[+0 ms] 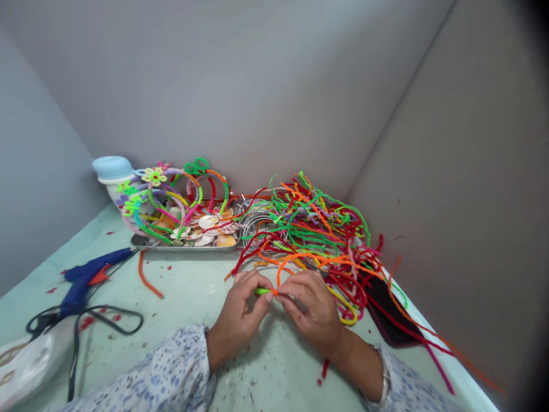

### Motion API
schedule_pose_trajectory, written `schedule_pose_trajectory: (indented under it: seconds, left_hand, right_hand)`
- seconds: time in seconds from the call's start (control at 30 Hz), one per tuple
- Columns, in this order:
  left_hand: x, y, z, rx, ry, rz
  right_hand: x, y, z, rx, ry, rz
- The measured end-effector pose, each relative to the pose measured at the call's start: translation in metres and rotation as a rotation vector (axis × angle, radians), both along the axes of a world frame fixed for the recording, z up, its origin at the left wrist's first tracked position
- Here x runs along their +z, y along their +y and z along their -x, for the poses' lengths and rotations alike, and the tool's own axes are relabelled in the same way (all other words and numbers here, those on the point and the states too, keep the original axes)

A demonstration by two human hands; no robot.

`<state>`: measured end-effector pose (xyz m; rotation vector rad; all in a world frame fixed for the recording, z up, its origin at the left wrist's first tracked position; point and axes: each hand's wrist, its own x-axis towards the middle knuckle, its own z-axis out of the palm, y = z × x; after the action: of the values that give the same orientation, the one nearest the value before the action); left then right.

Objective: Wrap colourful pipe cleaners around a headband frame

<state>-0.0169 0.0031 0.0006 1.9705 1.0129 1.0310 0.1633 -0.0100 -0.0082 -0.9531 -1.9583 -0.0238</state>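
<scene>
Left hand (242,309) pinched closed on green pipe cleaner (261,291), mid-table (189,286). Right hand (311,312) pinched on orange pipe cleaner (279,273) where both stems meet. Pipe cleaner pile (317,229) toward far right corner; glue gun (88,277) near left edge.

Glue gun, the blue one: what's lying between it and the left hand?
A loose orange pipe cleaner lies on the table between the glue gun and the left hand. The head view shows it.

Wears pale, blue-speckled fabric on left sleeve (171,372) and right sleeve (407,393); silvery band (385,375) circling right wrist.
</scene>
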Motion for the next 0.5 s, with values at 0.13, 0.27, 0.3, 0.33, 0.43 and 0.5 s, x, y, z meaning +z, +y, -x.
schedule_pose_trajectory:
  seconds: [0.13, 0.27, 0.3, 0.33, 0.43, 0.5]
  left_hand:
    - [-0.0004, 0.0012, 0.0001, 0.0, -0.007, -0.009]
    - [-0.0019, 0.0013, -0.0003, 0.004, -0.003, -0.014]
    - [-0.0024, 0.0011, -0.0003, 0.006, -0.002, -0.016]
    - [-0.0028, 0.0009, -0.0003, 0.008, -0.003, -0.019]
    - [-0.0034, 0.0005, -0.0004, 0.011, -0.008, -0.034]
    - [-0.0031, 0.0004, -0.0005, 0.012, -0.011, -0.041]
  right_hand:
    - [-0.0007, 0.0001, 0.0005, -0.003, 0.019, 0.031]
    - [0.0004, 0.0, 0.0011, -0.012, 0.031, 0.036]
    - [0.0006, 0.0, 0.0011, -0.012, 0.034, 0.035]
    - [0.0007, -0.0001, 0.0012, -0.011, 0.034, 0.038]
    - [0.0004, -0.0006, 0.0013, -0.006, 0.032, 0.049]
    - [0.0002, -0.0012, 0.0015, -0.005, 0.03, 0.06]
